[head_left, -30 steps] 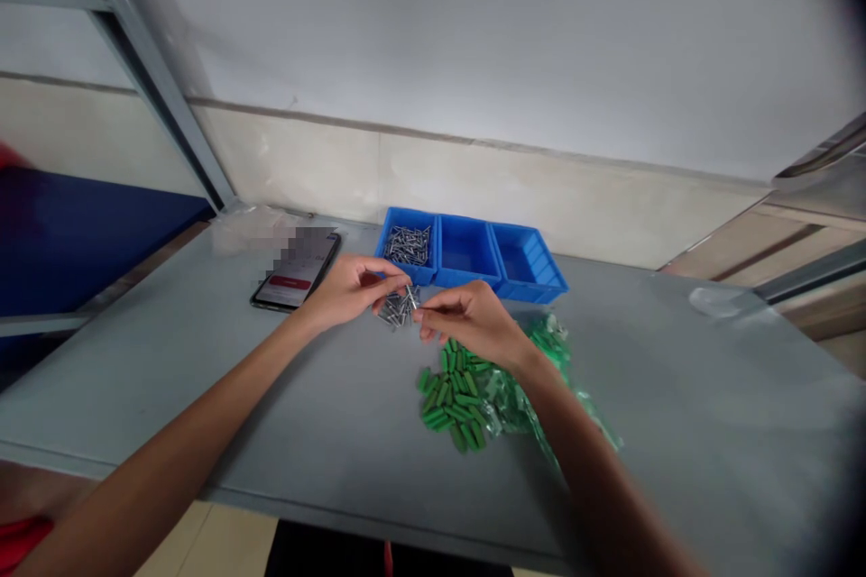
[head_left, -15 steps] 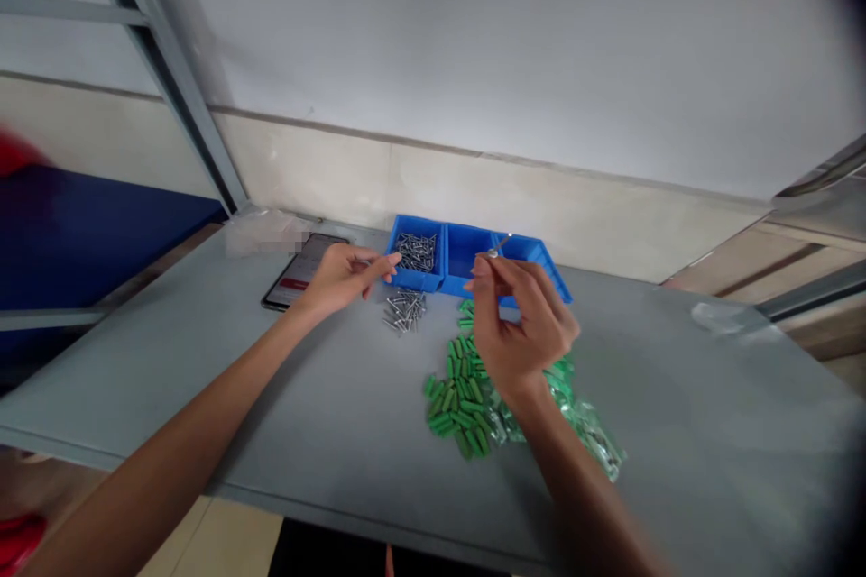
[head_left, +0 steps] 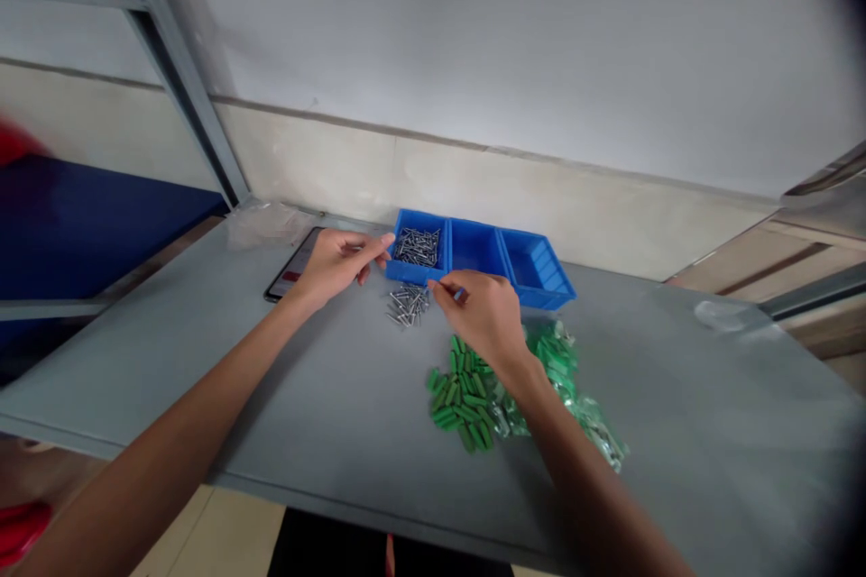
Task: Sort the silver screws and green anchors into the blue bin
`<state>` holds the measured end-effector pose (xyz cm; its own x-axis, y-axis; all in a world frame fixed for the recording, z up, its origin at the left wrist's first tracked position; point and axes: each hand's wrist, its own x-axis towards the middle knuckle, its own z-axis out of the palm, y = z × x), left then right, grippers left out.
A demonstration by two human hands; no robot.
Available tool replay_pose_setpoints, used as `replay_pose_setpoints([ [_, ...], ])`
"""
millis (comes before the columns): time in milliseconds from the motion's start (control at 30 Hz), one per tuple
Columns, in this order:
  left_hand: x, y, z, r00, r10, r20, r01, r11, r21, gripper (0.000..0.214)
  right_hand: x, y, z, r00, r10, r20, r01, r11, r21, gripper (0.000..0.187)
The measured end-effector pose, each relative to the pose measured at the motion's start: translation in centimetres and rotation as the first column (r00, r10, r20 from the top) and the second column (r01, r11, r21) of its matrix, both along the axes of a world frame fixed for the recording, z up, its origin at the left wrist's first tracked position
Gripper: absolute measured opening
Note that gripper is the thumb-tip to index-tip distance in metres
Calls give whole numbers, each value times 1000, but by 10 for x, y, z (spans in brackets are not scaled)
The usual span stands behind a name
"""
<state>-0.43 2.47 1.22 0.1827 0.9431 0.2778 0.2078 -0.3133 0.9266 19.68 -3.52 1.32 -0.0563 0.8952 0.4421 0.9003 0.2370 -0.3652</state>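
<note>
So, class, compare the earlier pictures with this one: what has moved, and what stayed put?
The right hand, lifted over the blue bins a moment ago pinching a small metal piece, has dropped back to the loose screws. The left hand drew off that pile to the screw bin front edge. Green plugs, phone and bins kept their places.

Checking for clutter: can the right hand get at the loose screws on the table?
Probably yes: the right hand is just beside the loose screws, fingertips toward them, only bare table between, nothing covering them.
</note>
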Motion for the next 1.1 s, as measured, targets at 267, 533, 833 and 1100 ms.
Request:
replay_pose_setpoints([
  [267, 2, 1, -10, 989, -78, -127, 83, 996, 36, 36, -6, 0, -15, 983, 125, 131, -85, 956, -282, 9],
  [533, 1, 1, -7, 986, -87, -142, 90, 996, 10, 38, -13, -8, -15, 963, 133, 233, -66, 959, -274, 23],
  [833, 1, 0, -6, 989, -76, -127, 77, 997, 4, 35, -9, -9, -16, 946, 184, 266, -126, 967, -223, 15],
  [1100, 1, 0, -7, 982, -70, -173, 74, 997, 20, 34, -8, -12, -15, 934, 257, 249, -197, 950, -244, 15],
])
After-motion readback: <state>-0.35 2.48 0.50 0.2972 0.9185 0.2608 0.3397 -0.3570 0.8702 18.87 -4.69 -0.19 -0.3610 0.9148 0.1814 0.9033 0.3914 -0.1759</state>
